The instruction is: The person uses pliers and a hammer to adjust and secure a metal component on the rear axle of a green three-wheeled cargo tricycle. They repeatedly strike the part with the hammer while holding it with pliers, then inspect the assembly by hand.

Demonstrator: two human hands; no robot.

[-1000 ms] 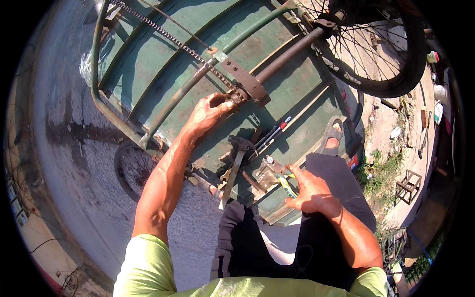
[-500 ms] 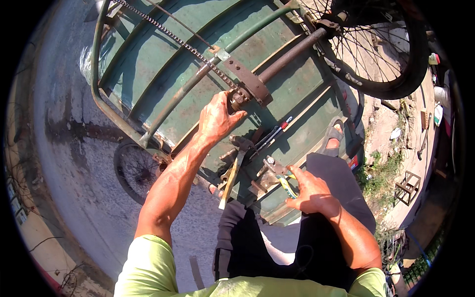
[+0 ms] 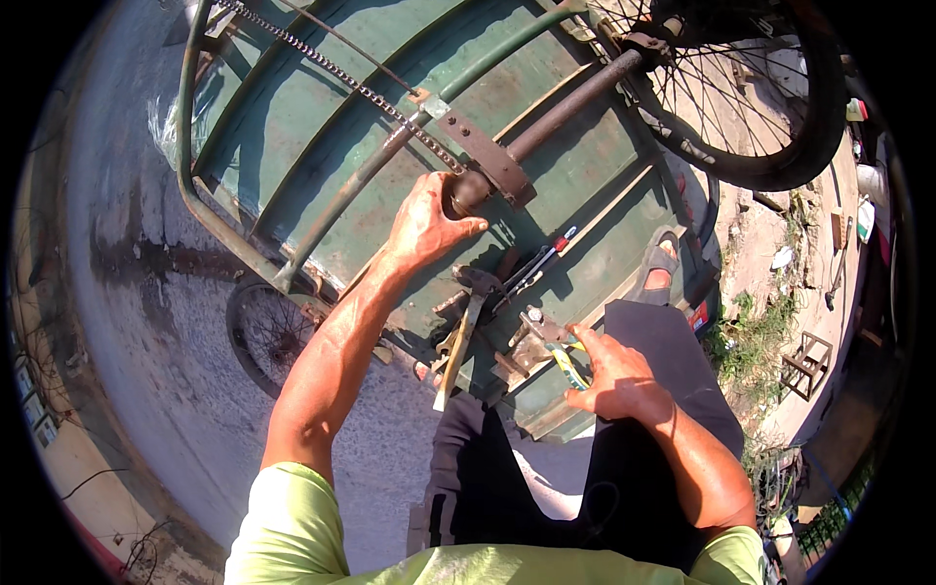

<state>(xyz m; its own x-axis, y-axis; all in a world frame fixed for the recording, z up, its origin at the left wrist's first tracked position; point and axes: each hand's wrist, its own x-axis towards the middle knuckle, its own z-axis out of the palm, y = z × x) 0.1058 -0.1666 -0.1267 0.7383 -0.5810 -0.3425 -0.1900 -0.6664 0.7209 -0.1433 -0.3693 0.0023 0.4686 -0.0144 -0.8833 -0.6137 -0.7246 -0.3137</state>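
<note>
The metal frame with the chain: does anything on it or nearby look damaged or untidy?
The visible chain looks whole. The bar by the wheel is brown, perhaps rusted, unlike the green tube near it; below, the hammer lies among jumbled tools.

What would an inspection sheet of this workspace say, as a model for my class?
Surface: green metal panel, partly in shadow.
Job's things: chain leading to a blurred round part; pliers with yellow-green handles.
Clutter: hammer and red-handled tool among other items on the panel.
Hands: left hand at the round part, grip unclear; right hand holding the pliers.
Cables: thin dark wire at lower left.
Surroundings: spoked wheel at upper right; grass on the ground at right.
</note>
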